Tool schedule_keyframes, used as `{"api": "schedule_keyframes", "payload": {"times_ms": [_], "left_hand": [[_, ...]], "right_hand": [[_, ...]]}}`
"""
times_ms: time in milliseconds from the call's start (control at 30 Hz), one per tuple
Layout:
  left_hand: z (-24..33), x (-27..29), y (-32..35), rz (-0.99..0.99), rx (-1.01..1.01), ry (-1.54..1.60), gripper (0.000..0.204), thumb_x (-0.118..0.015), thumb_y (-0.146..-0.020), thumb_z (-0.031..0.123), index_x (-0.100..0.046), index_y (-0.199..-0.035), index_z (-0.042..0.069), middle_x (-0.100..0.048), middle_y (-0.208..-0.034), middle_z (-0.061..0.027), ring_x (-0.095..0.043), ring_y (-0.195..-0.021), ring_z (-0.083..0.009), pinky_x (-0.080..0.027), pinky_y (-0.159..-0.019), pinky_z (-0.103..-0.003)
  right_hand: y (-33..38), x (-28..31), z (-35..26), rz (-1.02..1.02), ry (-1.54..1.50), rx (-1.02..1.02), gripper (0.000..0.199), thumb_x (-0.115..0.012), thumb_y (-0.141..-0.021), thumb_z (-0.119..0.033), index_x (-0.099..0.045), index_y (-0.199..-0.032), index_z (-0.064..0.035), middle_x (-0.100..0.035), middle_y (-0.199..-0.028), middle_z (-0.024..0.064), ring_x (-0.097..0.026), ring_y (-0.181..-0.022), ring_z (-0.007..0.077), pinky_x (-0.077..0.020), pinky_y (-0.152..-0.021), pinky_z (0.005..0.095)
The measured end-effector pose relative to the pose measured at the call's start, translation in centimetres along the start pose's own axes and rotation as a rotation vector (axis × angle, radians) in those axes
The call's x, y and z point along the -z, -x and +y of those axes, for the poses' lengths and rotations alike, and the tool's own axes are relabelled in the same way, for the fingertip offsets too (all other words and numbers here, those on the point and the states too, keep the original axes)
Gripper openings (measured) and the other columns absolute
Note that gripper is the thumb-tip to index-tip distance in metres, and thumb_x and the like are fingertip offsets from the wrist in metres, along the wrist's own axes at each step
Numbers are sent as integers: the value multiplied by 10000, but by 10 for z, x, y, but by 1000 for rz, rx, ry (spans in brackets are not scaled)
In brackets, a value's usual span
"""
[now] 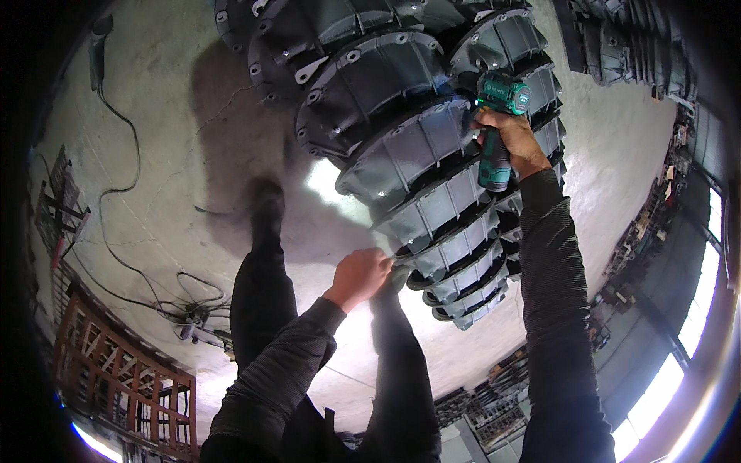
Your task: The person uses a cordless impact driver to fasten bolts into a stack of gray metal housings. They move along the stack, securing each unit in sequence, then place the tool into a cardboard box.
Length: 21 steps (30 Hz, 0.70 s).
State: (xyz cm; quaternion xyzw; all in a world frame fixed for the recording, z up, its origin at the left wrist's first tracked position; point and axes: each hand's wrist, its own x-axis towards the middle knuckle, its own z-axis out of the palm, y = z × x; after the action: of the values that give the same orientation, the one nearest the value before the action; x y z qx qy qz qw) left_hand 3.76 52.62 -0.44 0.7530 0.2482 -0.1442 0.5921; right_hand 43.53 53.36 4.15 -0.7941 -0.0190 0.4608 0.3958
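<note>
A green and black cordless drill (500, 96) is gripped in my right hand (515, 139), its battery end hanging below the fist. The drill's front end is against or close to the rim of a dark grey ribbed metal casting (413, 150), high in the stack; the exact contact is hidden. Lower down, my left hand (360, 278) is closed, close to the edge of another ribbed casting (440, 251). Whatever it may hold is hidden by the fingers. Bolt holes line the flange of the upper casting (374, 77).
Several stacked castings rise in front of me. More dark castings (629, 46) stand at the far right. A black cable (137, 154) trails over the concrete floor at left, near a brown slatted crate (123, 370). Metal parts (656, 201) line the right wall.
</note>
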Motion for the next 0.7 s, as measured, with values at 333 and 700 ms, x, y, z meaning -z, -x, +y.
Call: {"api": "schedule_keyframes", "payload": {"times_ms": [333,700], "left_hand": [[6,3,1,5,55,137,192,-624,-956,221,-639,-829,78,-689,-814,-116,-690,-756,-353,-538,-666,-465],[9,7,-1,15,50,117,189,-639,-950,211,-668,-834,65,-716,-831,-117,-698,-741,-352,-546,-651,-453]], "right_hand": [[-9,7,-15,-22,146,-98,183,-746,-843,-146,-711,-983,-33,-691,-810,74,-650,-607,181,-536,-604,310],[-7,3,-21,-12,136,-97,209,-764,-806,-132,-686,-977,-38,-674,-777,74,-642,-571,190,-541,-568,323]]}}
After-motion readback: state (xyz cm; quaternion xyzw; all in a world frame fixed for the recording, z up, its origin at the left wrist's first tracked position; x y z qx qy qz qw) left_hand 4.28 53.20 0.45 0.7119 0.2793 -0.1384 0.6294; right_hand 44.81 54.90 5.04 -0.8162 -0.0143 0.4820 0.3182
